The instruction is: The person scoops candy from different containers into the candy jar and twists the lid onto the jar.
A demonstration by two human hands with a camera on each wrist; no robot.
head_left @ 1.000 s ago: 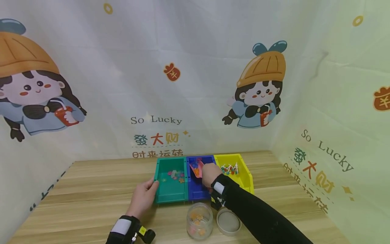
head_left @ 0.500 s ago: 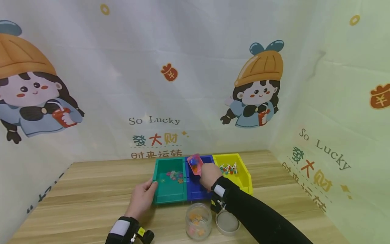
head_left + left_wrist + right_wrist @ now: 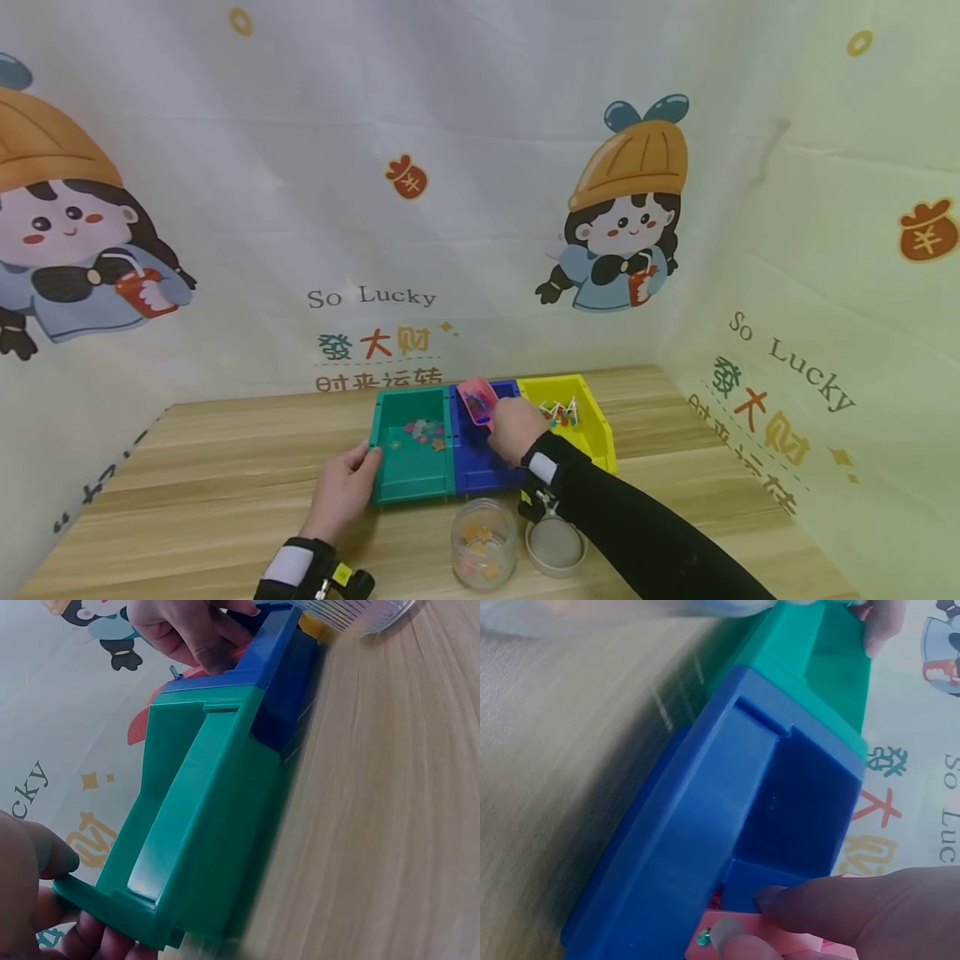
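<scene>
In the head view my right hand point(image 3: 517, 429) grips a small pink scoop point(image 3: 476, 398) above the blue bin point(image 3: 480, 479). Dark, colourful little pieces lie in its bowl, too small to make out. The right wrist view shows the thumb and a finger pinching the scoop's handle, with a tiny green piece beside them. My left hand point(image 3: 341, 492) holds the green bin point(image 3: 412, 487) by its left wall, thumb over the rim and fingers outside. Small star-like and round pieces point(image 3: 427, 432) lie in that bin. My right hand hides part of the blue bin.
A yellow bin point(image 3: 596, 417) with white-stemmed, coloured-headed pieces point(image 3: 561, 413) adjoins the blue one. In front stand a clear jar point(image 3: 483, 550) holding orange and pink pieces and a round lid point(image 3: 556, 546). Printed cloth point(image 3: 480, 250) hangs behind the wooden table point(image 3: 225, 483).
The scoop has come up from inside the blue bin toward its back edge and turned, so its bowl shows more. My left hand keeps its hold on the green bin. The head view has shifted slightly.
</scene>
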